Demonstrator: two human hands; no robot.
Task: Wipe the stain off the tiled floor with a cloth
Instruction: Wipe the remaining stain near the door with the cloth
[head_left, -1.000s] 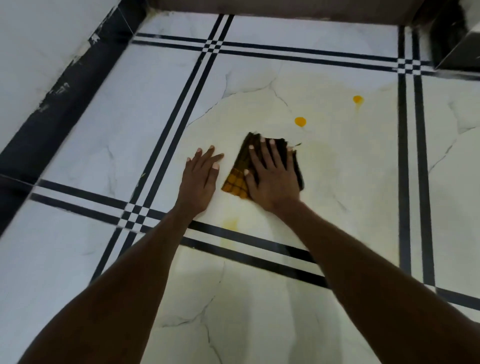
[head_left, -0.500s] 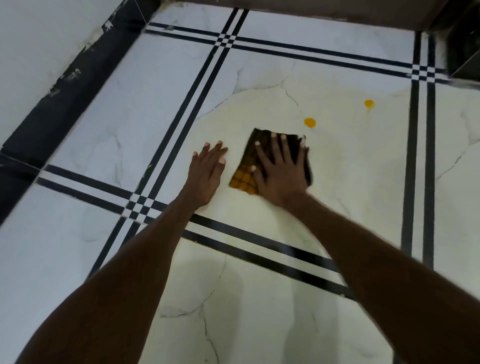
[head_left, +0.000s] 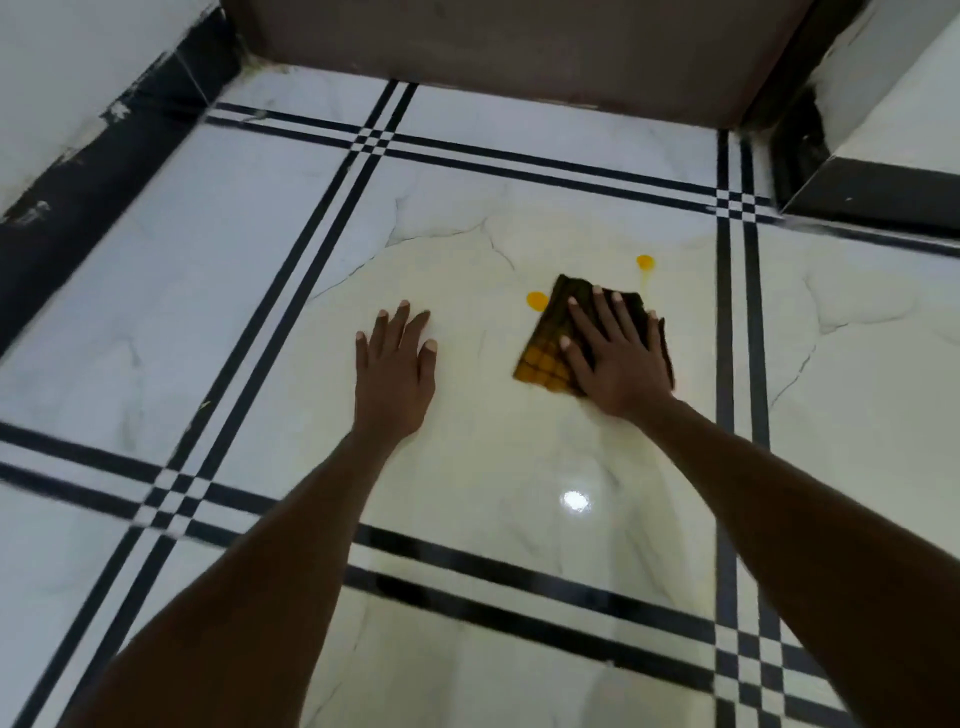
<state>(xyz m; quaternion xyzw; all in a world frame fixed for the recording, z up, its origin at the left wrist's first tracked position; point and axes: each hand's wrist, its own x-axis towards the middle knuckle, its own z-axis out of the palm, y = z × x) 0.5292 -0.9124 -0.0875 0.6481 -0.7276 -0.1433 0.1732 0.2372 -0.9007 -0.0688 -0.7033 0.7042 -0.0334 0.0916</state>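
The folded cloth (head_left: 550, 345) lies flat on the tiled floor (head_left: 260, 270), its left edge touching one orange spot (head_left: 536, 300); a second spot (head_left: 645, 262) sits just beyond, far right. The right hand (head_left: 615, 356) presses it with spread fingers; the left hand (head_left: 396, 366) rests flat, spread, well left. Wiping is mid-stroke; next, I judge, push over both spots.

The right hand (head_left: 618, 364) presses flat on the folded cloth (head_left: 550, 348), touching a yellow stain (head_left: 536, 300) on the tiled floor (head_left: 260, 291). The left hand (head_left: 395, 374) rests flat nearby.
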